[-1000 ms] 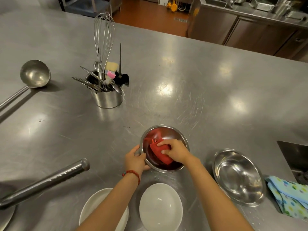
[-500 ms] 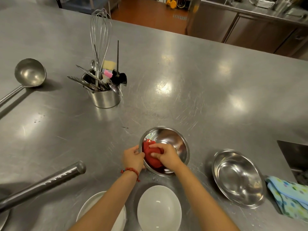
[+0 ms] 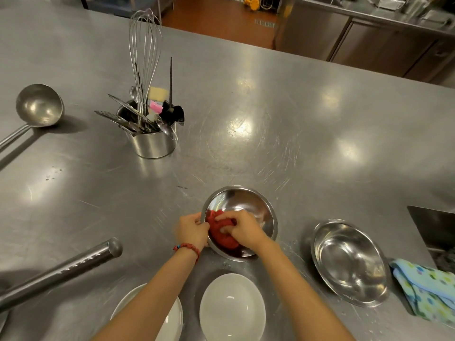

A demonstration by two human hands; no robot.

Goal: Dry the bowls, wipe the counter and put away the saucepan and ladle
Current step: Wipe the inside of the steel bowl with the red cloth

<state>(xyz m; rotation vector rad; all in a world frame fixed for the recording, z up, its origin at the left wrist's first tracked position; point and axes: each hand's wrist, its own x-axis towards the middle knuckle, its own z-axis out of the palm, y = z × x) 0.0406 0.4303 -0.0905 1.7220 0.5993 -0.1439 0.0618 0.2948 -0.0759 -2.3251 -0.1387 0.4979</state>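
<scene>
Fingers [image 3: 222, 219] of our right hand [image 3: 242, 230] press the crumpled red cloth [image 3: 221, 236] inside the small round steel bowl [image 3: 240, 222] on the steel worktop [image 3: 295, 134], while our left hand [image 3: 192, 230] grips its near rim so it cannot slide.

— What sort of place is this?
— A commercial kitchen: a broad scratched stainless-steel desk [image 3: 283, 114], steel cabinets [image 3: 369, 43] beyond an orange-brown floor [image 3: 221, 23].
— Anything else?
— A steel utensil pot [image 3: 152, 143] holding a tall wire whisk [image 3: 145, 45], and a big steel ladle [image 3: 38, 105].
</scene>
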